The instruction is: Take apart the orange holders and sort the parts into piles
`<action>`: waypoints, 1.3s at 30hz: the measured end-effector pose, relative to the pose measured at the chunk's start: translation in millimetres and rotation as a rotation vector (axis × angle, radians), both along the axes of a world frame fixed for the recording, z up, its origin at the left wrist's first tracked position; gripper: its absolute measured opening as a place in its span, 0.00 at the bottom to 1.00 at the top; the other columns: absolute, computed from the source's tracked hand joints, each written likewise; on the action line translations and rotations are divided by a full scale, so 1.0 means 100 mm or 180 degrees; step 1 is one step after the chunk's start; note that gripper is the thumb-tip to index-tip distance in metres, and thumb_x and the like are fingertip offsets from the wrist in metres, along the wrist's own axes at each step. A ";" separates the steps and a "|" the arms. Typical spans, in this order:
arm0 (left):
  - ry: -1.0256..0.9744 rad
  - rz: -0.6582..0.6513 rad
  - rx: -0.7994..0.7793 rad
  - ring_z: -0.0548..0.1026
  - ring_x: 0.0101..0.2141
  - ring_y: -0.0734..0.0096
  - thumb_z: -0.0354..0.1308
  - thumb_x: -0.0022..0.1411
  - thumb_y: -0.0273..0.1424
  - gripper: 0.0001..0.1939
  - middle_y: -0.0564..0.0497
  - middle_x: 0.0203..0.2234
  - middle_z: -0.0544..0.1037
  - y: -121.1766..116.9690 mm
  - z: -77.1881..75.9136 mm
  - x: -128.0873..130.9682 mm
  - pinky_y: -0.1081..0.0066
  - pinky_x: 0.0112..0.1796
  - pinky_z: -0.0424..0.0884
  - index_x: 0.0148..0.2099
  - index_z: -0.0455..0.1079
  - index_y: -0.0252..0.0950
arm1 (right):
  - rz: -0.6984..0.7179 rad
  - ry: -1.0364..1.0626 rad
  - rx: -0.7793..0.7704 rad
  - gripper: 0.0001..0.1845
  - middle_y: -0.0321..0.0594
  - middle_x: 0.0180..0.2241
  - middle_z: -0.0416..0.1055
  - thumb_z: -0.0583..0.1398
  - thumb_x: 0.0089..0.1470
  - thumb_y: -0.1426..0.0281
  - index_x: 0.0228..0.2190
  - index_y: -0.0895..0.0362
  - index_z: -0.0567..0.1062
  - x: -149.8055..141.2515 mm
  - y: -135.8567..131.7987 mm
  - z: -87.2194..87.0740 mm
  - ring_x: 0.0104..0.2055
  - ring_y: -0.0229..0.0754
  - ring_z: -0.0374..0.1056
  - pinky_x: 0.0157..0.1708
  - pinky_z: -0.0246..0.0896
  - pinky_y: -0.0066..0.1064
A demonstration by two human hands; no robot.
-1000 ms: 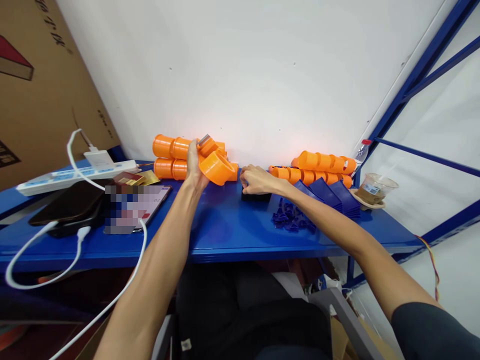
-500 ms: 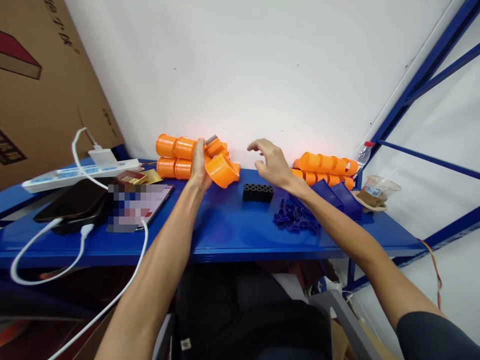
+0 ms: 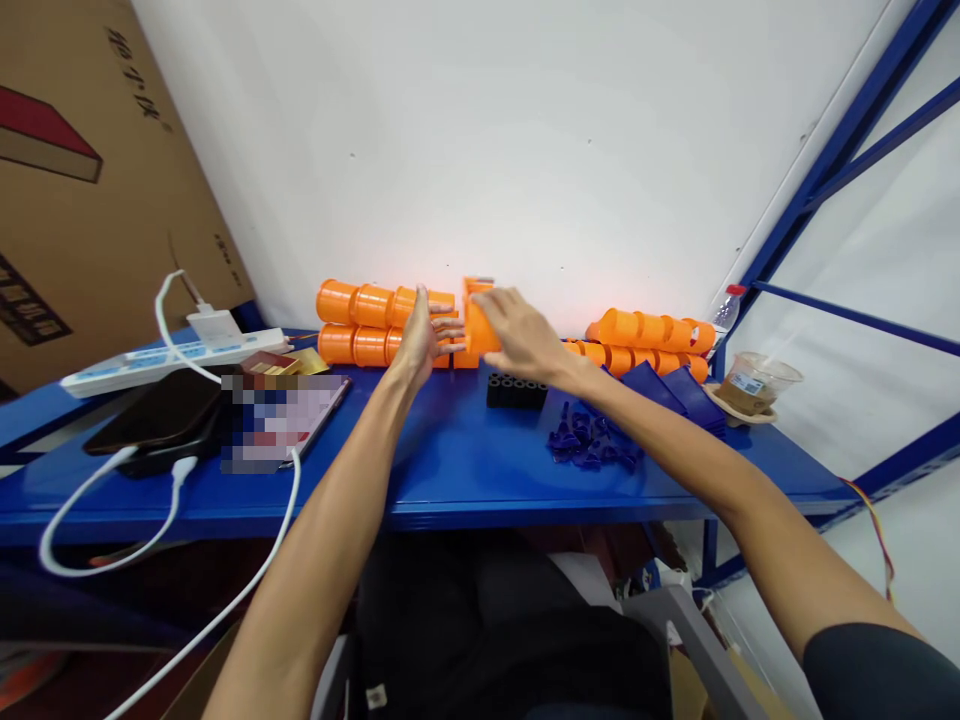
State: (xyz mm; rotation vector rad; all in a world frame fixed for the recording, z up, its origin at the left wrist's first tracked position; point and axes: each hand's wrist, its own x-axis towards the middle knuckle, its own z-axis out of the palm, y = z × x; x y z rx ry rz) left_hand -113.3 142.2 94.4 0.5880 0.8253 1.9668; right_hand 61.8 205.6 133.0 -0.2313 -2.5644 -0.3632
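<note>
My right hand (image 3: 526, 338) is closed around an orange plastic cup-shaped part (image 3: 476, 322), which is blurred and has a greyish strip at its top. Facing it, my left hand (image 3: 424, 342) is open, its fingers stretched toward the part; whether the fingertips touch it I cannot tell. Just behind the left hand lie stacked orange cups (image 3: 352, 344) in two rows. Below my right hand, a block of black tubes (image 3: 517, 391) stands on the blue table (image 3: 457, 470). Small dark-blue plastic pieces (image 3: 589, 438) lie in a heap under the right forearm.
More orange cups (image 3: 656, 328) lie in rows at the right, behind flat blue pieces (image 3: 694, 400). A plastic drink cup (image 3: 757, 383) and a bottle (image 3: 726, 310) stand at the right end. At left are a power strip (image 3: 172, 360), phones (image 3: 157, 410) and white cables (image 3: 247, 590).
The orange cup-shaped part has passed from my left hand to my right. My right hand has moved slightly left and closed on it; my left hand has opened.
</note>
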 end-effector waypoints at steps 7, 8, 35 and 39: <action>-0.0087 0.1037 -0.0067 0.70 0.17 0.74 0.50 0.77 0.45 0.19 0.56 0.17 0.71 -0.04 0.05 -0.13 0.78 0.22 0.67 0.37 0.68 0.38 | -0.0847 -0.0466 -0.0954 0.39 0.56 0.58 0.72 0.74 0.46 0.67 0.58 0.64 0.71 -0.02 0.69 0.15 0.57 0.57 0.68 0.55 0.63 0.44; -0.0096 0.1083 -0.0062 0.69 0.16 0.75 0.50 0.77 0.44 0.19 0.56 0.16 0.70 -0.04 0.06 -0.14 0.78 0.22 0.66 0.36 0.68 0.38 | -0.0906 -0.0691 -0.1023 0.38 0.55 0.57 0.73 0.74 0.46 0.69 0.57 0.64 0.72 -0.04 0.71 0.13 0.56 0.56 0.68 0.53 0.63 0.41; 0.0057 0.1255 -0.0224 0.66 0.16 0.77 0.44 0.78 0.37 0.22 0.56 0.15 0.66 -0.09 0.12 -0.03 0.80 0.19 0.63 0.32 0.68 0.36 | -0.0929 -0.1183 -0.1019 0.36 0.61 0.59 0.72 0.73 0.52 0.64 0.57 0.66 0.69 -0.36 0.72 -0.32 0.56 0.59 0.72 0.49 0.69 0.41; 0.0083 0.1247 -0.0195 0.65 0.16 0.77 0.44 0.78 0.36 0.22 0.56 0.15 0.66 -0.11 0.12 -0.02 0.79 0.19 0.63 0.32 0.68 0.36 | -0.0849 -0.0912 -0.1149 0.39 0.64 0.66 0.67 0.70 0.57 0.64 0.64 0.66 0.67 -0.26 0.80 -0.08 0.65 0.60 0.68 0.61 0.65 0.46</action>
